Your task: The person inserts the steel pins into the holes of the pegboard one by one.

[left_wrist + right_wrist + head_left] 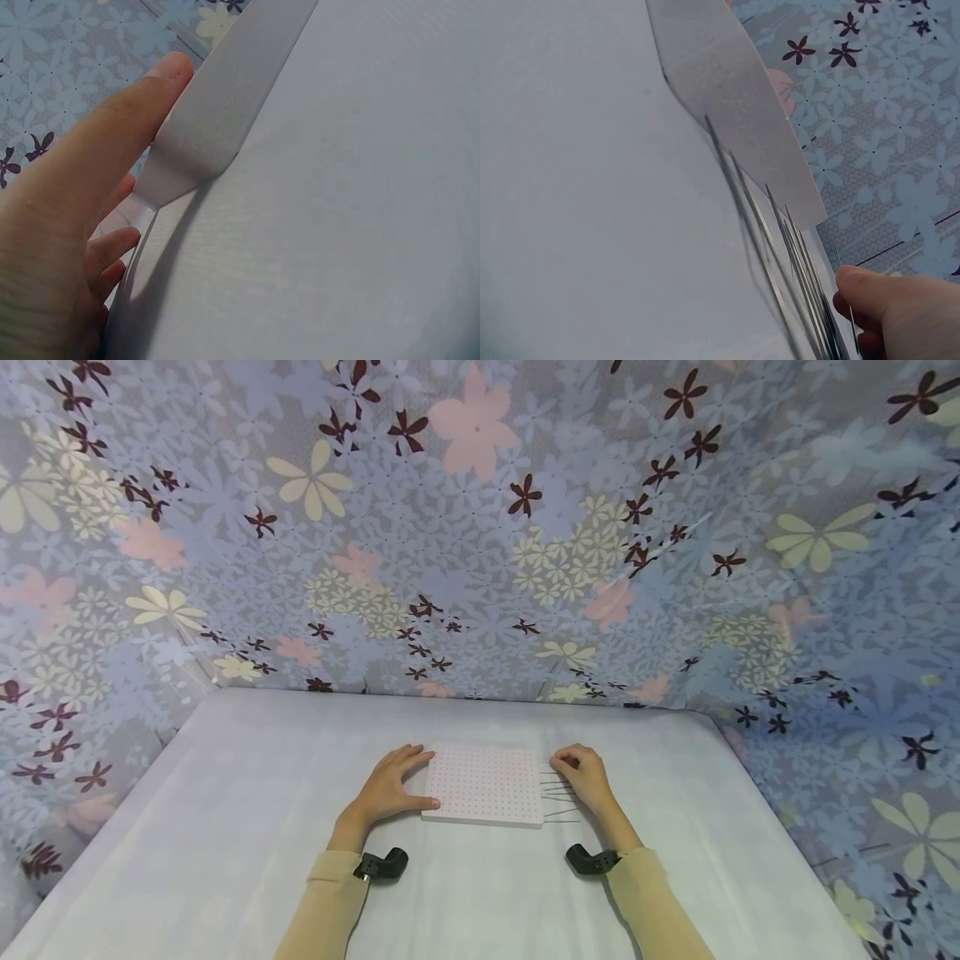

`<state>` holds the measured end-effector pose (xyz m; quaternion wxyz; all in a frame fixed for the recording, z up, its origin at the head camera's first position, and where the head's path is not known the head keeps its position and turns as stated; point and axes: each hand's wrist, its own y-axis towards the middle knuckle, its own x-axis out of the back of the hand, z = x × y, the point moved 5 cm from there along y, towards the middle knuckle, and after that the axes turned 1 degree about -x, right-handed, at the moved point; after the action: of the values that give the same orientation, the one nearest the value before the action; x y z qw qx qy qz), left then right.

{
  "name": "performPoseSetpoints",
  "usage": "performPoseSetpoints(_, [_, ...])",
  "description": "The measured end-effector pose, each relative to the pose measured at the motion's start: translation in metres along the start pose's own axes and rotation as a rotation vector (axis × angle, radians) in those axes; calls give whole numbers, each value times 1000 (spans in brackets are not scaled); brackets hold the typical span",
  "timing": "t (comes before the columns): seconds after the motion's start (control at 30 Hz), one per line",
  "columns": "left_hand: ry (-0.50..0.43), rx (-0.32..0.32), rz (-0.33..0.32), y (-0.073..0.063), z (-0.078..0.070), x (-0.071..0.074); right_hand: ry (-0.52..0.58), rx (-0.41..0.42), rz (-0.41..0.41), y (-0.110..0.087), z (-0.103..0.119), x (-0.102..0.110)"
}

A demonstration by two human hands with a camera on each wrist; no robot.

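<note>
A white board (483, 785) with a grid of small dots or holes over its top lies flat on the table. My left hand (386, 787) holds the board's left end, the thumb at the near corner and a fingertip at the far one. In the left wrist view the thumb (112, 124) presses against the board's side (217, 90). Right of the board, my right hand (587, 777) pinches a thin metal needle (853, 330) between thumb and fingers. Several more thin pointed metal needles (761, 255) lie beside it, their tips toward the board's right side.
A pale cloth covers the table (247, 827). Behind and beside it hangs a flowered curtain (465, 568). Black wrist cameras are strapped on the left wrist (382, 864) and the right wrist (592, 860).
</note>
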<state>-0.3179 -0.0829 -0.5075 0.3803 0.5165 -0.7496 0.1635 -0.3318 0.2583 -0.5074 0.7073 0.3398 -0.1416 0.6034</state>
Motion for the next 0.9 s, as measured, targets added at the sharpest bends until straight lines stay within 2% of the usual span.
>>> performPoseSetpoints(0.33, [-5,-7,-15,-2,3,-1,54,-9,-17,-1,6,1])
performPoseSetpoints(0.5, [-4,-5,-12,-2,2,-1,85,19,-65,-1,8,6])
performPoseSetpoints(0.63, [-3,-7,-9,-1,1,-1,156,52,-110,0,14,9])
performPoseSetpoints(0.73, [1,-13,-10,-1,1,-1,209,53,-104,0,19,7])
performPoseSetpoints(0.83, [4,-17,-13,0,1,-1,252,16,-77,0,23,3])
performPoseSetpoints(0.9, [6,-20,-16,0,1,-1,272,-4,-69,-3,36,5])
